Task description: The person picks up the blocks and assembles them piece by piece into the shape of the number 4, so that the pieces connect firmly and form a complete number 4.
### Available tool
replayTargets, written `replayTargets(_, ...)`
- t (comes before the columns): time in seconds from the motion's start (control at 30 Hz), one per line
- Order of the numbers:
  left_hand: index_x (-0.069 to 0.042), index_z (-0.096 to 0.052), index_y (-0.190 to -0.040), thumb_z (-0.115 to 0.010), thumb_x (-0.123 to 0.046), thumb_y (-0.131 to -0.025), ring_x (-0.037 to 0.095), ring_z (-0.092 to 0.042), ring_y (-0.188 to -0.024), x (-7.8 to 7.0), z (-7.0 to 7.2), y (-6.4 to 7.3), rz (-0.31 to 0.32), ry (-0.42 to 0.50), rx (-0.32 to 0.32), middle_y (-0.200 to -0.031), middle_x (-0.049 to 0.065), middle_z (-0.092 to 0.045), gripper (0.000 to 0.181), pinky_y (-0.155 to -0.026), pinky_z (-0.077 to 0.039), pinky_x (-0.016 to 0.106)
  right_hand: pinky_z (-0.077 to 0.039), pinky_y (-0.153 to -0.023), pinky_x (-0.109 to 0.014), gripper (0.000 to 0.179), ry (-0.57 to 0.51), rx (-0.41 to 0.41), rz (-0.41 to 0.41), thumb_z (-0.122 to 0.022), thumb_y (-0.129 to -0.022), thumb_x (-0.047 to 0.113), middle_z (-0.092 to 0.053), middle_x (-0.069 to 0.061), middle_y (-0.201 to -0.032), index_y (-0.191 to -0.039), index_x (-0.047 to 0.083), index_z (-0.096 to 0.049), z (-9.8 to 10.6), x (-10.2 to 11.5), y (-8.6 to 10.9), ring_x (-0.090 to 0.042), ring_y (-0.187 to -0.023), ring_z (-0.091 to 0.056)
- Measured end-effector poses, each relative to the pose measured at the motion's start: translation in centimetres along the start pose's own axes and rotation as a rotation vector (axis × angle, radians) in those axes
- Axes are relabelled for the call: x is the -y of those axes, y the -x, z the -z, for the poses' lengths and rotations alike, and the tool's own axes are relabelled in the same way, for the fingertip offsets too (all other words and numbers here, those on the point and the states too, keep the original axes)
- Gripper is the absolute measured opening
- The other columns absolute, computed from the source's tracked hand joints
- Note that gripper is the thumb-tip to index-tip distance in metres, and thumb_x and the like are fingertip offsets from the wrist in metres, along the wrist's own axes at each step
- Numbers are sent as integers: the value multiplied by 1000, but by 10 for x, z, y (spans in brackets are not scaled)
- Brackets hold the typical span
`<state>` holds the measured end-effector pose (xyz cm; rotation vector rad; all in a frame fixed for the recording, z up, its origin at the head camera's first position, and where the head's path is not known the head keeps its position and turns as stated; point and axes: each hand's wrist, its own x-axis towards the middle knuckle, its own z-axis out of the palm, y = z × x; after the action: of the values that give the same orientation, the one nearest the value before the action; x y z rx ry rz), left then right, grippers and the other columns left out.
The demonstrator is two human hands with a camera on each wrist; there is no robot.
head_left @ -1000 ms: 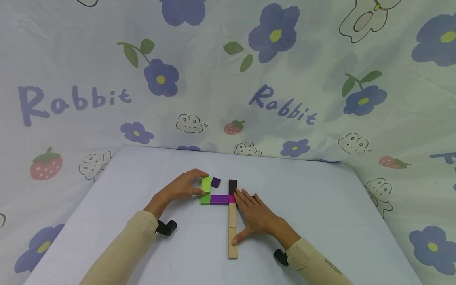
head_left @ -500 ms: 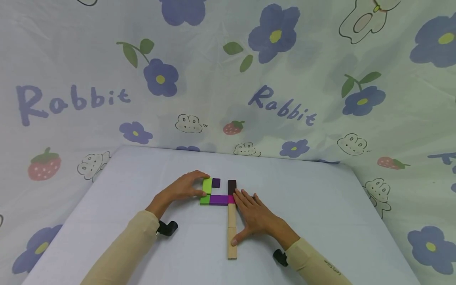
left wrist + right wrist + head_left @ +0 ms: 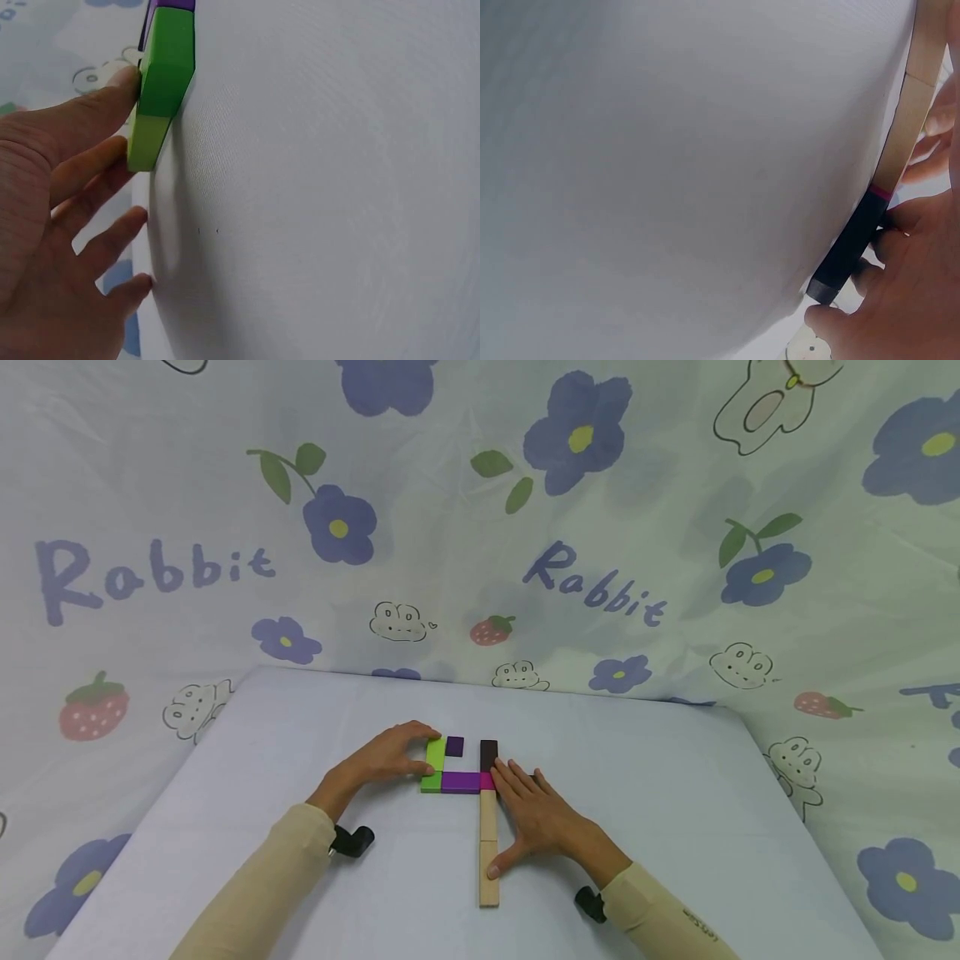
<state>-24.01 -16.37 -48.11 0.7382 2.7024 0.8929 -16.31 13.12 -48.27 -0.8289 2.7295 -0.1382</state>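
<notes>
Flat coloured blocks lie together on the white table (image 3: 675,793). A light green block (image 3: 435,752) stands above a darker green one (image 3: 431,782), which joins a purple bar (image 3: 461,781) and a magenta piece (image 3: 487,779). A dark brown block (image 3: 489,752) and two wooden bars (image 3: 489,815) form a column. A small dark purple square (image 3: 454,746) sits beside the light green block. My left hand (image 3: 390,753) presses its fingertips against the left sides of the green blocks (image 3: 166,67). My right hand (image 3: 536,814) lies flat along the column's right side, thumb touching the near wooden bar (image 3: 489,872).
A floral "Rabbit" printed cloth (image 3: 480,527) hangs as a backdrop behind and beside the table. Black wrist mounts (image 3: 351,841) sit on both sleeves. Bare tabletop stretches to the left, right and front of the blocks.
The light green block and the small dark purple square have straightened slightly and now sit closer together. Both hands stay almost where they were.
</notes>
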Motion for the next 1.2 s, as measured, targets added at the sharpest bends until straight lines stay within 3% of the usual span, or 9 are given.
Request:
replayTargets(0.67,-6,-55,-144,-79,-29,-88,40,-42,-139,-5,-1,-2,50,-10,6,-147,18,-51,66,-114,-33,59,-9,-122,-57,147,5,2,-2,-70,-55,90,-4,-4,-170,-164,12,-9,0,-1,0,-26,-156,-3)
replayTargets(1.2,-10,-55,-144,-76,-33,-89,38,-41,-141,-6,-11,-30,25,30,-44,-147,14,-52,63,-115,-30,57,-11,-121,-59,147,-14,3,-4,-70,-55,91,-5,-4,-170,-164,11,-11,1,0,0,-27,-155,-4)
